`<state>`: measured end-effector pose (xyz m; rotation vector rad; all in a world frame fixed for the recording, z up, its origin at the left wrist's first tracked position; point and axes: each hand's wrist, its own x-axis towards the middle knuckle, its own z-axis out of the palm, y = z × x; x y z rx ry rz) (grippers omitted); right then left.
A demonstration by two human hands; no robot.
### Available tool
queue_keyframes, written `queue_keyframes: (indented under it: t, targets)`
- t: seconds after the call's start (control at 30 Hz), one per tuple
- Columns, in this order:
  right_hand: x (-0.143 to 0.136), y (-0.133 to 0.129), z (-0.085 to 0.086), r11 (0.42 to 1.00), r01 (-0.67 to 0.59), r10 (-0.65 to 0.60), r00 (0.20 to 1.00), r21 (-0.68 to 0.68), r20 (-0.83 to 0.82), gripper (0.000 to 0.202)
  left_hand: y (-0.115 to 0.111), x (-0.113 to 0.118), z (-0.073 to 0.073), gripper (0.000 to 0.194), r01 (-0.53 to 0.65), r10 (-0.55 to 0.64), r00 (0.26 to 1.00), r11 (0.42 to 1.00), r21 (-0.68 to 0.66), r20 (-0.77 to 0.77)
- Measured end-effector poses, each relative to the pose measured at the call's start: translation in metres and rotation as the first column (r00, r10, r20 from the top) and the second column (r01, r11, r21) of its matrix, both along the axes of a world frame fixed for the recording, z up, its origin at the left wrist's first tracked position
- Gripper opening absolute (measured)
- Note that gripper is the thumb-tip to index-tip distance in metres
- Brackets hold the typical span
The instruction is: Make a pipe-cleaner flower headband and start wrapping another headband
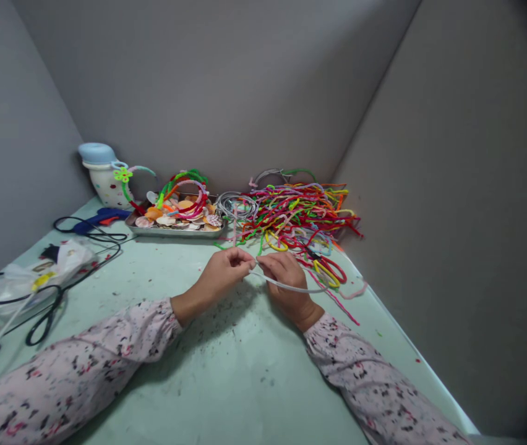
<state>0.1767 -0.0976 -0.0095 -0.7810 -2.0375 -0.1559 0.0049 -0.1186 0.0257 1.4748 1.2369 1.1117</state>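
My left hand [229,270] is closed, thumb and forefinger pinching one end of a thin pale headband [286,286]. The band curves to the right, passing in front of my right hand [289,284]. My right fingers are pinched together close to that same end; what lies between them is too small to make out. Just behind my left hand a pale pink pipe cleaner [234,225] stands out upright, its lower end hidden by the fingers. Scissors with red and yellow handles [331,272] lie beyond my right hand.
Colourful pipe cleaners [300,210] are heaped at the back right, beside silver metal hoops [237,206]. A metal tray [180,233] holds shells and wrapped headbands. To the left are a white jar [108,179], a blue glue gun [99,219], black cable [66,287] and a plastic bag [71,256].
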Motion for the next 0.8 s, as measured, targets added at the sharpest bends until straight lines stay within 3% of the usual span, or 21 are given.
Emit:
queue_keyframes:
  t: [0.17,0.57,0.8]
  targets:
    - [0.0005,0.0014,-0.0012,1.000,-0.018,0.018,0.999,0.003,-0.027,0.020,0.0005,-0.0006,-0.0017,0.025,0.021,-0.021,1.000,1.000,0.017,0.013]
    - [-0.0017,-0.0015,0.0002,0.999,-0.048,0.047,0.998,-0.024,-0.042,0.018,-0.0022,-0.0013,0.0007,0.018,-0.036,0.060,0.988,0.986,0.164,-0.141]
    - [-0.0017,0.0011,-0.0010,0.998,-0.063,0.062,0.997,-0.027,-0.053,0.018,-0.0006,0.0003,-0.0044,0.018,-0.017,0.036,0.994,0.983,0.185,-0.099]
